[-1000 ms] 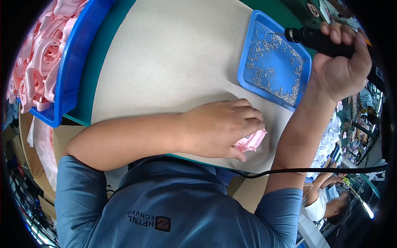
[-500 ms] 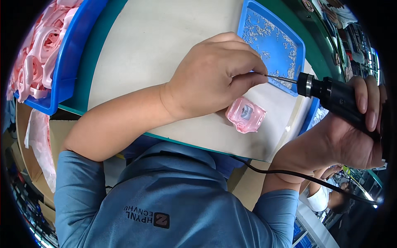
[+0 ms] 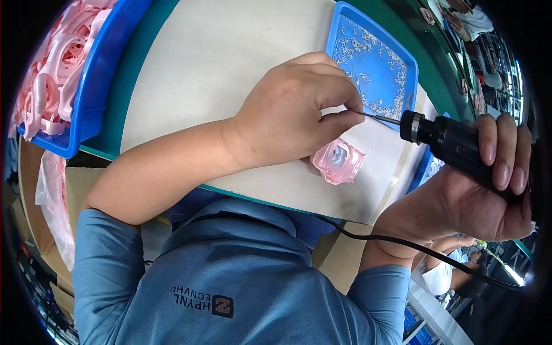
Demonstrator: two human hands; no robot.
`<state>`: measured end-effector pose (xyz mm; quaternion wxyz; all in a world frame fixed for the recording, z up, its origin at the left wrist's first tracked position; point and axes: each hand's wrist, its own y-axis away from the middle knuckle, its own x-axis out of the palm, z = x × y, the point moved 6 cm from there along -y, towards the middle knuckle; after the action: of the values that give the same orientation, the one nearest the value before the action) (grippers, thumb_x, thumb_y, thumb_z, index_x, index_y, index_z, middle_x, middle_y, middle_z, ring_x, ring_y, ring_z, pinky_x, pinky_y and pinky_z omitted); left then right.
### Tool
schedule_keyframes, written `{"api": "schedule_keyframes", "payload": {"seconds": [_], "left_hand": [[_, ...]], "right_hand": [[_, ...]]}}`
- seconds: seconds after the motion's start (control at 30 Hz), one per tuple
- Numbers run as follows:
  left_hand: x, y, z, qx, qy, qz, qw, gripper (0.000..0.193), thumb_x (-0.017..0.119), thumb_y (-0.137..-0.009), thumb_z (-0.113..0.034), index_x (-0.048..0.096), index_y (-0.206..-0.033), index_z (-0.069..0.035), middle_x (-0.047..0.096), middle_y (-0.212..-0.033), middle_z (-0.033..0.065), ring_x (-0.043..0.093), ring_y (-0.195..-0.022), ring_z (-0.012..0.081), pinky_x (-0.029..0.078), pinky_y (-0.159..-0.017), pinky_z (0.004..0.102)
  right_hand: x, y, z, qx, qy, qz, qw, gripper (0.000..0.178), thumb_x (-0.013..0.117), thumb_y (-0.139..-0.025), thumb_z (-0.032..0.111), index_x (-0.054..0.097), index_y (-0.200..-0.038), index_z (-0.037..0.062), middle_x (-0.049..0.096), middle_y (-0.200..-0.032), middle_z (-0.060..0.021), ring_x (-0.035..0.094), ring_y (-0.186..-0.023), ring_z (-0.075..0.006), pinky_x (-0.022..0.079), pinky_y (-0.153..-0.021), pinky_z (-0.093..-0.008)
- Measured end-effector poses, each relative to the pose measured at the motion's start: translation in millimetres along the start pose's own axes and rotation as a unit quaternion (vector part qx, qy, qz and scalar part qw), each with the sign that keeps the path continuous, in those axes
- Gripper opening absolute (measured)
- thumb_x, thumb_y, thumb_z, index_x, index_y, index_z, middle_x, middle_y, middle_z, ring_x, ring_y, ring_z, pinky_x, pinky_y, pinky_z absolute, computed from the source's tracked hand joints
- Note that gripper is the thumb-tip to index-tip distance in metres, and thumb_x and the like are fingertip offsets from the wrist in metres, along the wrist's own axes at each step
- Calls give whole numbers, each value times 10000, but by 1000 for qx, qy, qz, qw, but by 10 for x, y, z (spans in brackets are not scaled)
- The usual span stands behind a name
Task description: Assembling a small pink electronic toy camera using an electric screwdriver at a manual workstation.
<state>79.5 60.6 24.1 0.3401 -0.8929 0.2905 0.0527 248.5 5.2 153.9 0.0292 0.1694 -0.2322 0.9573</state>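
My right hand (image 3: 494, 167) is wrapped round a black electric screwdriver (image 3: 454, 138), held level with its thin metal bit pointing left. At the bit's tip, the thumb and forefinger of my left hand (image 3: 305, 106) are pinched together. Whatever lies between those fingertips is too small to make out. Just below the left hand, a pink plastic housing (image 3: 338, 161) with a pale grey part in its middle opening rests on the table. Behind the pinched fingers stands a shallow blue tray (image 3: 374, 63) scattered with small silvery screws.
On the left, a deep blue bin (image 3: 95, 86) is heaped with pink plastic parts (image 3: 63, 57). A pale sheet (image 3: 195, 69) covers the green-edged table. A black cable (image 3: 402, 240) runs below my right forearm. Other people (image 3: 440, 273) are at the right edge.
Both hands have shifted slightly left and down in the picture with the screwdriver. The bit's tip stays at the left fingertips. The pink housing appears almost unmoved.
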Motion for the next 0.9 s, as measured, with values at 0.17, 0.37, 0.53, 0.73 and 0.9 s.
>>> {"api": "schedule_keyframes", "payload": {"seconds": [0.17,0.37,0.53,0.73,0.9], "left_hand": [[22,24,0,-15,3,12,1000,125,758,-704,-13,650,-762,-40,665,-800,51,608,-820,203,485,-711,303],[178,60,-30,-35,13,70,997,316,792,-674,-68,649,-955,-43,657,-978,71,585,-955,235,495,-805,328],[407,233,-46,-14,-16,203,979,594,831,-635,-197,591,-1157,-44,614,-1140,91,540,-1086,272,467,-930,363],[540,299,8,-51,-41,296,953,595,830,-610,-243,608,-1125,-44,629,-1097,86,558,-1019,270,463,-902,370],[546,320,8,-36,-27,268,962,576,824,-617,-235,610,-1118,-46,631,-1072,84,562,-977,272,460,-885,372]], "right_hand": [[46,60,-54,-3,14,4,1000,104,619,-744,179,520,-739,151,496,-681,45,484,-616,-73,384,-633,-265],[127,252,-16,-25,59,-43,997,106,583,-779,175,491,-789,125,472,-678,34,468,-596,-74,377,-609,-257],[137,493,41,-54,36,-59,996,121,584,-800,172,488,-803,99,482,-675,29,468,-587,-73,369,-614,-257],[60,724,-20,-33,87,-32,995,177,588,-814,202,562,-955,99,464,-674,36,463,-584,-64,354,-575,-249],[90,806,-170,-35,144,-33,988,248,573,-853,260,527,-1031,95,467,-700,36,463,-594,-65,360,-575,-255]]}}
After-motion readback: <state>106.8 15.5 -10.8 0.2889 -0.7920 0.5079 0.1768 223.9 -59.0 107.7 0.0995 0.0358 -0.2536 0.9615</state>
